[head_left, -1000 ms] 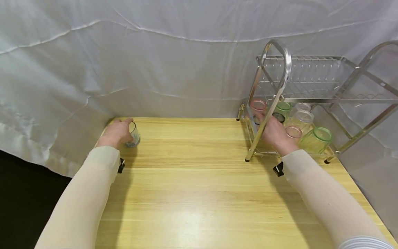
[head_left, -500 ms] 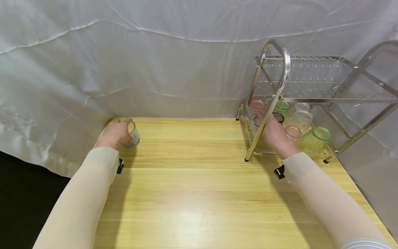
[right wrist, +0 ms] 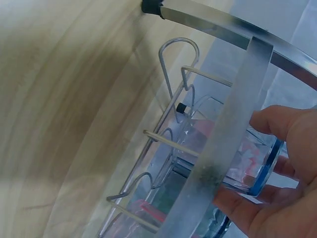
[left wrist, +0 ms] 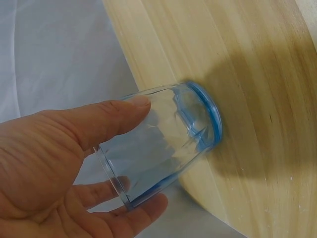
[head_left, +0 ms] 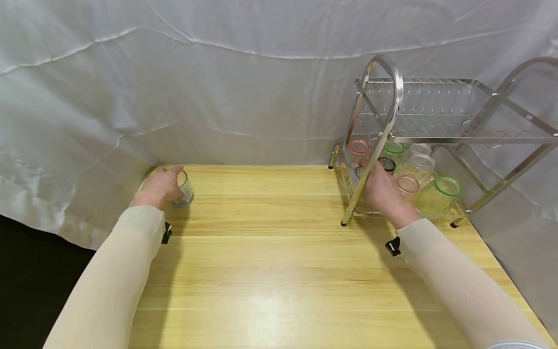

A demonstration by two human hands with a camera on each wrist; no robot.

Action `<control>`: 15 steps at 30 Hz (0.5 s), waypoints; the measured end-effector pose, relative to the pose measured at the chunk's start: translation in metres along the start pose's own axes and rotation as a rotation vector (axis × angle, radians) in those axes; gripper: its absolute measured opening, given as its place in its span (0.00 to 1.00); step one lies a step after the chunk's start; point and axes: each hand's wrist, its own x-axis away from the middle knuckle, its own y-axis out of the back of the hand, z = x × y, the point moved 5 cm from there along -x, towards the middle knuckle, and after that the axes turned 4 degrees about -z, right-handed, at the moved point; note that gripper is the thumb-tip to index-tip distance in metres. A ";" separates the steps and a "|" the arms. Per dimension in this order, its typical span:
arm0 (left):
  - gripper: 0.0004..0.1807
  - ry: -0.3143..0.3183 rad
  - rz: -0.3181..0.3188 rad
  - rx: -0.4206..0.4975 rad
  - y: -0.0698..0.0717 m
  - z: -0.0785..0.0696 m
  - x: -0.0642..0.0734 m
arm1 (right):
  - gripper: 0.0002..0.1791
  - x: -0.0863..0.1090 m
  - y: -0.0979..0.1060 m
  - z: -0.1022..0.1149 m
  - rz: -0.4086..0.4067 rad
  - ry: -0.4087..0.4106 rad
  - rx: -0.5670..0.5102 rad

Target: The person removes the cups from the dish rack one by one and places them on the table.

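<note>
At the table's back left, my left hand [head_left: 158,186] holds a clear glass [head_left: 186,194]. In the left wrist view this glass [left wrist: 153,148] has a thick blue-tinted base against the wooden table, thumb on one side and fingers on the other. My right hand [head_left: 384,191] reaches into the lower tier of a metal dish rack [head_left: 397,92]. Its thumb and fingers lie around a clear glass with a blue edge [right wrist: 265,171], partly hidden behind the rack's flat bar [right wrist: 223,139] in the right wrist view.
Around the right hand, the lower tier holds several upturned-looking glasses, including a pink one [head_left: 359,147], a black-edged one [head_left: 387,164] and a green one [head_left: 440,196]. Rack posts and bars frame them. Grey cloth [head_left: 244,97] hangs behind the table [head_left: 261,261].
My right wrist has drawn slightly down and toward me, the hand staying inside the rack. The left hand keeps its hold on its glass. The whole view has shifted slightly.
</note>
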 end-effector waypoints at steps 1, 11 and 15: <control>0.54 0.001 0.000 0.003 0.000 0.000 0.000 | 0.27 0.000 0.000 0.000 -0.004 0.013 0.013; 0.57 0.017 0.031 0.028 0.001 0.002 0.003 | 0.38 0.010 0.000 -0.004 -0.075 -0.057 -0.058; 0.58 0.023 0.031 0.055 0.003 0.003 0.005 | 0.35 0.018 0.004 -0.005 -0.128 -0.096 -0.115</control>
